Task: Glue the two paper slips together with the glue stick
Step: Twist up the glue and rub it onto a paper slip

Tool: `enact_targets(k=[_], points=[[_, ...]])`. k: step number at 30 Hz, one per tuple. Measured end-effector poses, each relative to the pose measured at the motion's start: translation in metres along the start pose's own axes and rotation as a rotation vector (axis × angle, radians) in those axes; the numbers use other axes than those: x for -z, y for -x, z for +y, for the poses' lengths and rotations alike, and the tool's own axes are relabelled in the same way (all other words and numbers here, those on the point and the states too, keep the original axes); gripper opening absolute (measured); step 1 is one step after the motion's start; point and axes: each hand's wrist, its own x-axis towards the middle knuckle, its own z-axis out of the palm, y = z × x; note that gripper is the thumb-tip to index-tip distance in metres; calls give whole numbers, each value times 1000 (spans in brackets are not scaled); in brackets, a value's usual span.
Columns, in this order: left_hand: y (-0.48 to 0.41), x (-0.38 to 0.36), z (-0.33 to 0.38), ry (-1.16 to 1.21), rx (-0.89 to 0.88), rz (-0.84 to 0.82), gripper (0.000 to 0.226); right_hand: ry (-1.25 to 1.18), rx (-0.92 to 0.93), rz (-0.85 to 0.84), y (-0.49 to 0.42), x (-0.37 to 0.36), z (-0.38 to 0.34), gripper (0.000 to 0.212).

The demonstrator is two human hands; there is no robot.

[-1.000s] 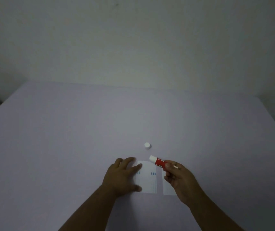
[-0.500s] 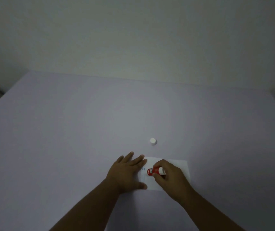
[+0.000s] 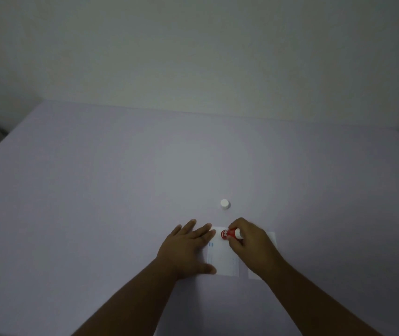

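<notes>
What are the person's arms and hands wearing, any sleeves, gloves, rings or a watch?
Nothing shows. Both forearms are bare up to the bottom edge of the picture, with no sleeve in view. The left hand and right hand have no gloves, and no ring, watch or bracelet shows on the fingers or wrists.

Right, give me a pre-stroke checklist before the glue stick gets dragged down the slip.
1. White round cap off and clear of the work: ok.
2. Left hand flat, pinning the white paper slip: ok.
3. Right hand gripping the red glue stick: ok.
4. Stick at the slip's far edge: ok.
5. Glue tip touching paper: cannot tell.
6. Second white slip within reach, partly hidden: ok.
</notes>
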Motion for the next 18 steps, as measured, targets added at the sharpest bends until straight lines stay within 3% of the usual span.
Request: enact_targets(k=[7, 13, 18], points=[[0, 1, 2, 1, 4, -3, 99, -2, -1, -181, 32, -3, 5, 13], [2, 6, 3, -1, 4, -46, 99, -6, -43, -21, 0, 15, -1, 9], [1, 9, 5, 6, 13, -49, 98, -2, -43, -50, 12, 13, 2, 10]])
